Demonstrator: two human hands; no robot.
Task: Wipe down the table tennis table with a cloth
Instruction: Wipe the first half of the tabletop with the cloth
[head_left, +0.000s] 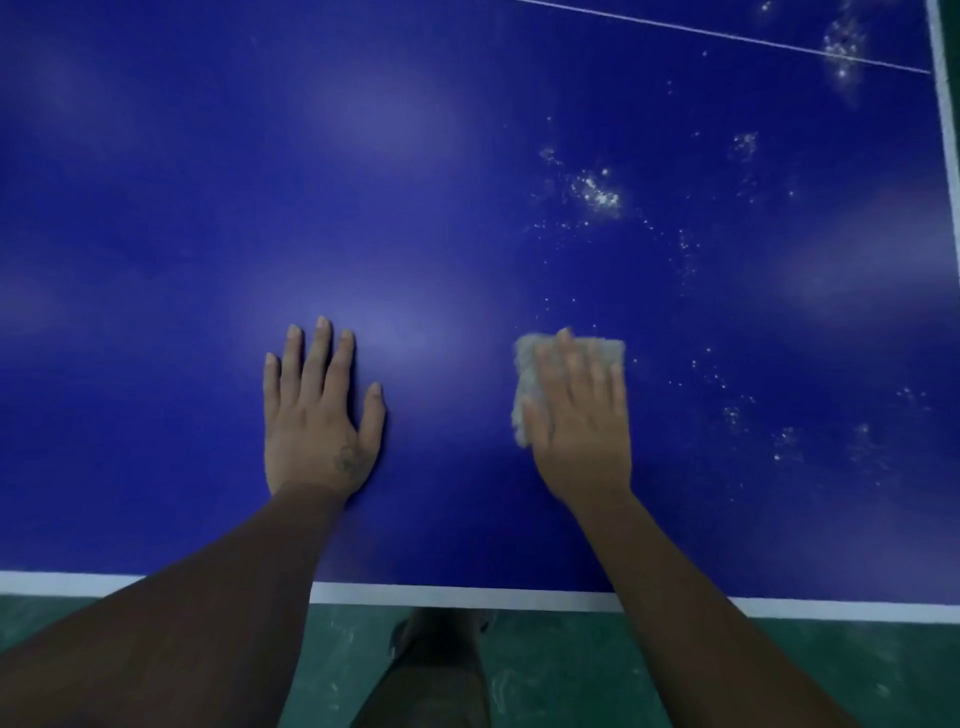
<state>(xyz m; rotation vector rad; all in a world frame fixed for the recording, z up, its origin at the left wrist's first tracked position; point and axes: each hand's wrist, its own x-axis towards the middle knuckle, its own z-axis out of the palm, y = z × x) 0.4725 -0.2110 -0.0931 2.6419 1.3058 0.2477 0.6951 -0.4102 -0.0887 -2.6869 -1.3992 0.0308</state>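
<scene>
The blue table tennis table (415, 182) fills most of the head view. My left hand (317, 410) lies flat on it, fingers straight and spread. To its right, my right hand (582, 415) presses flat on a folded grey cloth (524, 384), whose left and far edges stick out from under the fingers. White dust specks (597, 192) cluster on the surface beyond and to the right of the cloth, with more specks (789, 441) scattered at the right.
The table's white near edge line (441, 595) runs across the bottom, with green floor (571, 675) below it. A thin white centre line (727, 34) crosses the top right. The right edge (945, 130) borders the frame. My legs (436, 670) stand against the near edge.
</scene>
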